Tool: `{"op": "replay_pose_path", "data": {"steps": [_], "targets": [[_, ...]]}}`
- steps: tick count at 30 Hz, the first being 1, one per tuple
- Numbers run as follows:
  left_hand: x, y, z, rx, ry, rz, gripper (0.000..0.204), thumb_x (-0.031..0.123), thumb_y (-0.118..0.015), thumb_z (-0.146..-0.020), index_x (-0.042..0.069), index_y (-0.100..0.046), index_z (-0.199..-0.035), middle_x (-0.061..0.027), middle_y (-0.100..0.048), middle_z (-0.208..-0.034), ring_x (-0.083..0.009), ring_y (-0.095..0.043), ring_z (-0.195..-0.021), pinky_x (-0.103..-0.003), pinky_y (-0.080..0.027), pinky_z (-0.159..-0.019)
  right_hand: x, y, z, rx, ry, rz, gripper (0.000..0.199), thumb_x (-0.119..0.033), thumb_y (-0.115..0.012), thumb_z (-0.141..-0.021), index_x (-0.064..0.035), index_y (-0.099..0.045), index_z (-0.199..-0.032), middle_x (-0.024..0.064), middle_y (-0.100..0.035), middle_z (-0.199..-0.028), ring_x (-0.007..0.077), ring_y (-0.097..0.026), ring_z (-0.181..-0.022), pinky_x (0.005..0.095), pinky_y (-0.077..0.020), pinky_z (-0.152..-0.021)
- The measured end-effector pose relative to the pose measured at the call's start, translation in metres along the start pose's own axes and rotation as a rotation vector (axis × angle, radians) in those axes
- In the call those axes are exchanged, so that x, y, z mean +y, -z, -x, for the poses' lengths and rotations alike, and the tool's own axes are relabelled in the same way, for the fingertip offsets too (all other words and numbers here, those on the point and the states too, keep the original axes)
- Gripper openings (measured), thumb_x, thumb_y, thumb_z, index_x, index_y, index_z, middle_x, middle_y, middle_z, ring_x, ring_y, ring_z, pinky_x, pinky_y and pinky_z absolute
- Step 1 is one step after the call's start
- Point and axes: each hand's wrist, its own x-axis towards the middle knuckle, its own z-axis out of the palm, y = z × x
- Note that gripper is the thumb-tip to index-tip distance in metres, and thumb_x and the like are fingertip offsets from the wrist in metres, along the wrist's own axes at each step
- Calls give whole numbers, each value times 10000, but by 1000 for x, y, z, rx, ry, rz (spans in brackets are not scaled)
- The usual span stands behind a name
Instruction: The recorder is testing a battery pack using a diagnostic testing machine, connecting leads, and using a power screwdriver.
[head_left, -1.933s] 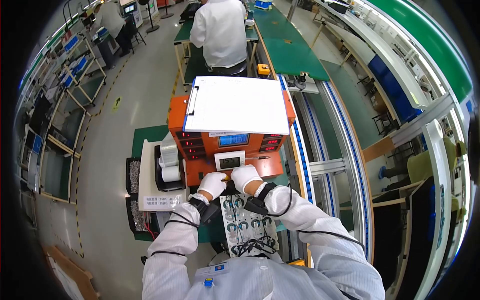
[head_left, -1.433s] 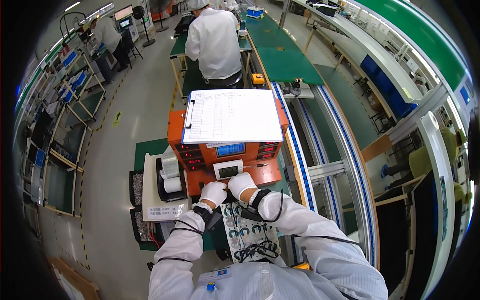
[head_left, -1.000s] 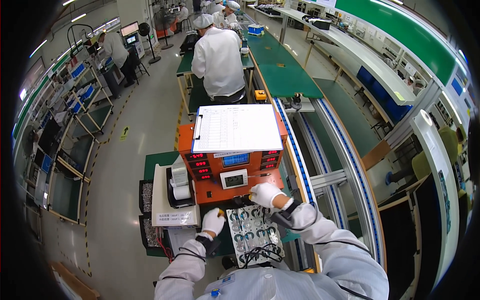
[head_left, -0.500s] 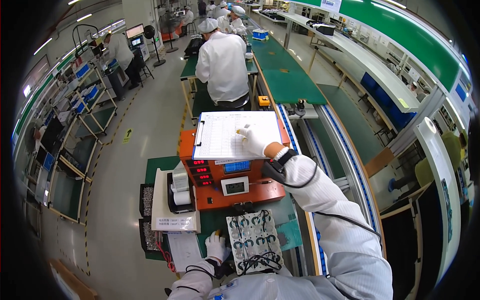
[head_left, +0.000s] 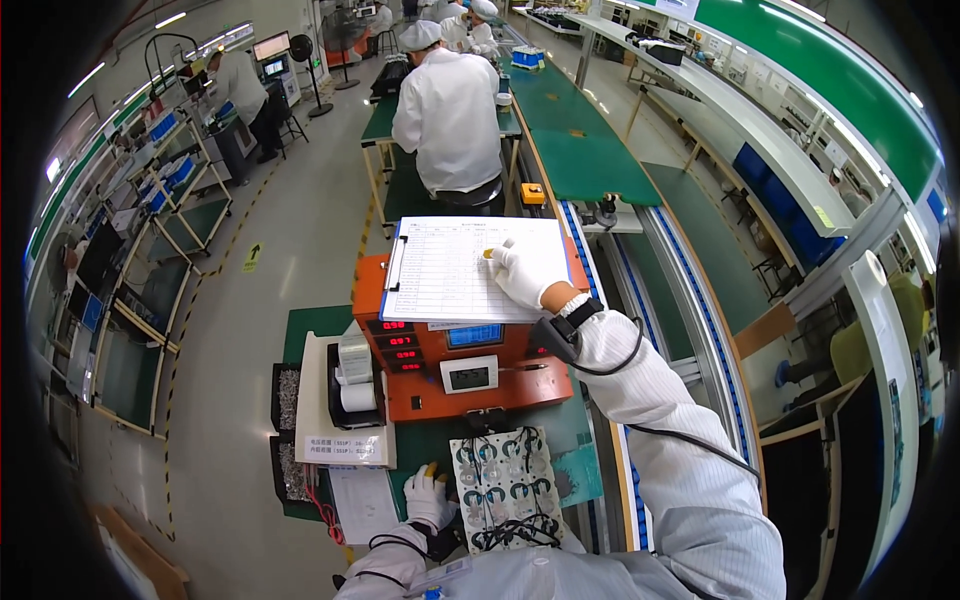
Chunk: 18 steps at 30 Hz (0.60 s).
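A record-keeping step appears to be in hand: the right hand, arm stretched forward, is being rested on the clipboard sheet atop the orange tester, fingers curled about a small yellowish item. The left hand, loosely curled with a small yellow piece at its fingertips, is being kept beside the board of round parts on the surface; careful placement is likely called for next.

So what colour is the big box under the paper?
Orange, seen in the head view: the box sits under the clipboard sheet.
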Motion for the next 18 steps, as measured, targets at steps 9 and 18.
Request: {"op": "replay_pose_path", "data": {"steps": [9,18], "targets": [[3,1,-2,31,16,-4,563,289,-699,-726,76,-605,-1239,-163,-514,-1299,-335,-453,-1231,-501,-336,-996,0,-4,-2,26,11,-6,282,-153,-536,-921,-79,-699,-1138,164,-670,-1066,319,-623,-1019,383,-479,-914],[5,5,-2,47,12,-21,557,295,-698,-731,84,-607,-1238,-157,-516,-1298,-330,-454,-1231,-501,-334,-997,-2,-2,-4,-47,-14,-21,316,-213,-516,-930,-77,-674,-1167,212,-645,-1090,354,-615,-1008,421,-485,-898]]}}
